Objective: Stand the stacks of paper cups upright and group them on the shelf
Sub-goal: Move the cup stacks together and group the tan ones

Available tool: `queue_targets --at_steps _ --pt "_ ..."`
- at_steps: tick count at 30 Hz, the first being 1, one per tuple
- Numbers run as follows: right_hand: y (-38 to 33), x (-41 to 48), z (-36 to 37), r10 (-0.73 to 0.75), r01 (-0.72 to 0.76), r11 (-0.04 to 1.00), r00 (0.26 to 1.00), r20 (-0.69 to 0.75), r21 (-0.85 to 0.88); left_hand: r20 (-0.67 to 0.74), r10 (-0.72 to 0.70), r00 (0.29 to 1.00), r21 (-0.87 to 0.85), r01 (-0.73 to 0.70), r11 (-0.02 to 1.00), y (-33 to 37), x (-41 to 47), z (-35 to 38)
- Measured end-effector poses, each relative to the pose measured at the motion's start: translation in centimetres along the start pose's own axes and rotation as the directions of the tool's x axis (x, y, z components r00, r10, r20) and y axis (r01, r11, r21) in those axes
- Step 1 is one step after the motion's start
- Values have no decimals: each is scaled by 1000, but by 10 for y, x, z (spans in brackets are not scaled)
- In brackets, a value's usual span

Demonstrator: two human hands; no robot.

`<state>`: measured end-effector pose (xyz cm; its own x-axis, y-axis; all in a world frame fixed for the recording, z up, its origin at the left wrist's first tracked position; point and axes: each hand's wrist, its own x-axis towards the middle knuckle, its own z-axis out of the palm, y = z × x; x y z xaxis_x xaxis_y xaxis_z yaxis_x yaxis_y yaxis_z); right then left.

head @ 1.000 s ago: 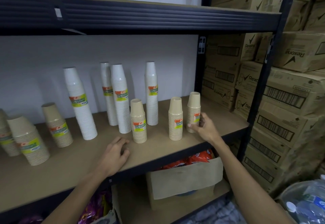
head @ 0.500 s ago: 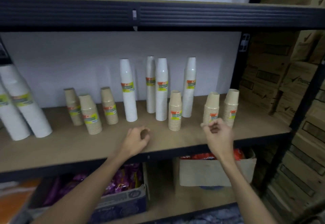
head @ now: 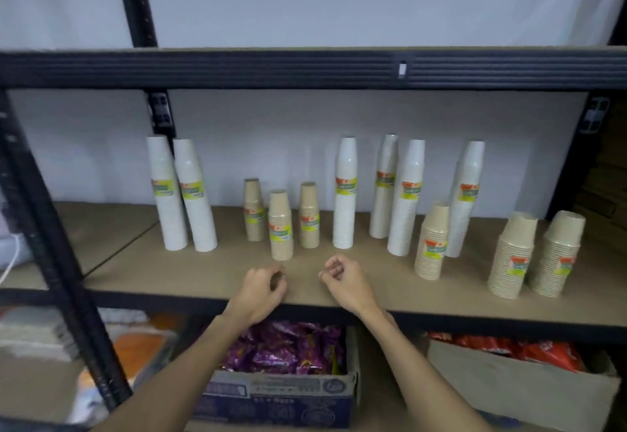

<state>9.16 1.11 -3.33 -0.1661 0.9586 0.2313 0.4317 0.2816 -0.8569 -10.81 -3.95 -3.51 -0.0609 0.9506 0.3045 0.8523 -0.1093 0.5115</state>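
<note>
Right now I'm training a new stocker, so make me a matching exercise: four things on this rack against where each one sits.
1. pair of tall white stacks
2. three short brown stacks
3. two wide brown stacks
4. box of purple packets

a. lower level
b. far right of the cup shelf
c. leftmost cups
d. between white stacks, left of centre

Pairs: 1-c, 2-d, 3-b, 4-a.

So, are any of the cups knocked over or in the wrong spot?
None are knocked over or spilled. One short brown stack stands right in front of the tall white stacks, mixed in with them, so that group looks unsorted.
</note>
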Motion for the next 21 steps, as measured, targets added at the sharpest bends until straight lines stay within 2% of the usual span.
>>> queue_targets --at_steps 5,7,10,12,16,21 --pt "-14 24 48 53 -47 998 990 130 -45 -146 -210 967 -25 209 978 -60 -1 -39" --pt "-20 32 64 51 -43 996 992 112 -75 -131 -231 964 -15 231 973 -72 5 -48" --pt "-29 47 84 85 -81 993 995 45 -89 -64 -269 961 129 275 953 -85 15 -52" --pt "-34 58 96 130 -131 985 991 -17 -115 -56 -268 962 215 274 938 -91 21 -48" --pt "-43 69 110 130 -169 943 980 -151 -285 -97 -218 971 267 237 934 -101 26 -39" --pt "-49 79 118 122 -168 934 979 -161 -316 -101 -195 976 276 216 937 -107 28 -35"
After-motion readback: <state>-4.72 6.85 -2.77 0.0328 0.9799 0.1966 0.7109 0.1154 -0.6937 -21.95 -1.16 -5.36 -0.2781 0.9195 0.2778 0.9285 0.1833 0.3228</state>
